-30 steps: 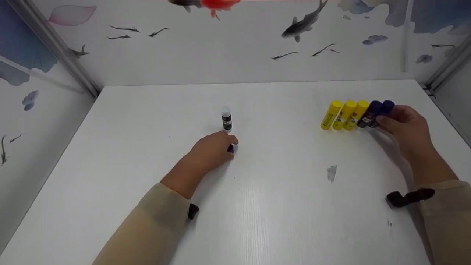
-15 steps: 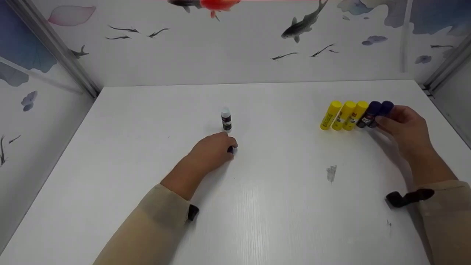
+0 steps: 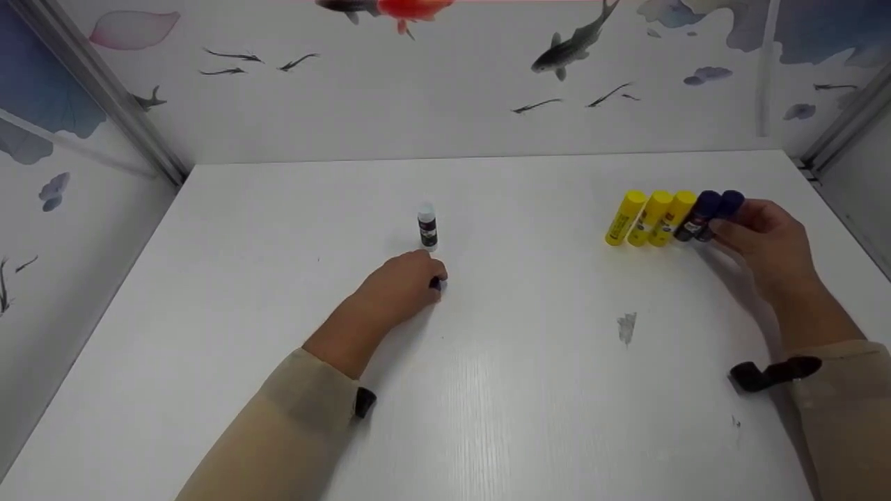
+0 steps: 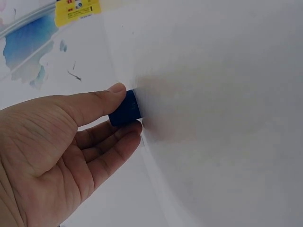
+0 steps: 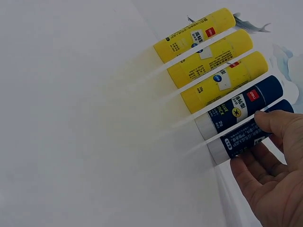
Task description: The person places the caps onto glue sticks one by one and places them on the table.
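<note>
In the head view my left hand (image 3: 397,289) is on the table, pinching a small dark blue cap (image 3: 436,283) between thumb and fingers. The left wrist view shows this blue cap (image 4: 126,109) standing against the white surface. Just beyond the hand, a glue stick (image 3: 428,226) with a dark label and pale top stands upright. At the right, my right hand (image 3: 773,240) grips the outermost dark blue glue stick (image 5: 248,135), standing at the end of a row. Beside it are another dark blue glue stick (image 5: 241,106) and three yellow glue sticks (image 5: 225,80).
The white table (image 3: 529,390) has a grey smudge (image 3: 626,328) on its right half. A panel (image 3: 473,104) printed with fish rises along the back edge, and another panel (image 3: 69,243) stands at the left. Both wrists wear black straps.
Almost nothing has changed. The whole head view has shifted very slightly; both hands keep their holds and the glue sticks stay in place.
</note>
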The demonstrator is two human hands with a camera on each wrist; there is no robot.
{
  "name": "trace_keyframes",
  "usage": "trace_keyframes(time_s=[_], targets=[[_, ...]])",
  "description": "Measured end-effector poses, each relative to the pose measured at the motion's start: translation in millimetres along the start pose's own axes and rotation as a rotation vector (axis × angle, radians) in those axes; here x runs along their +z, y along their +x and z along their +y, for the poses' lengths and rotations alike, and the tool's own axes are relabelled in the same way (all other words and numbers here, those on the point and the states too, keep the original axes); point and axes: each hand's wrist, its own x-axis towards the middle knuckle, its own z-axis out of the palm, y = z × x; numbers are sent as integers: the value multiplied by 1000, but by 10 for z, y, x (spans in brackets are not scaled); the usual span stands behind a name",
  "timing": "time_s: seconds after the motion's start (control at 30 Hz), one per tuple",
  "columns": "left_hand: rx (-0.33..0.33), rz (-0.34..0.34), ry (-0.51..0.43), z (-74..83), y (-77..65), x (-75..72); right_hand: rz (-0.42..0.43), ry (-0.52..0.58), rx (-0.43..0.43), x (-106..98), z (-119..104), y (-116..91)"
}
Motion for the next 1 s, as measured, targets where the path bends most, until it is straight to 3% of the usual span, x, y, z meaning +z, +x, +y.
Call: trace_keyframes(time_s=[0.3, 1.0], targets=[[0, 3, 13, -2, 4, 15, 12, -64, 20, -2, -10, 28], [-24, -5, -6, 11, -34, 8, 14, -61, 13, -18, -14, -27]])
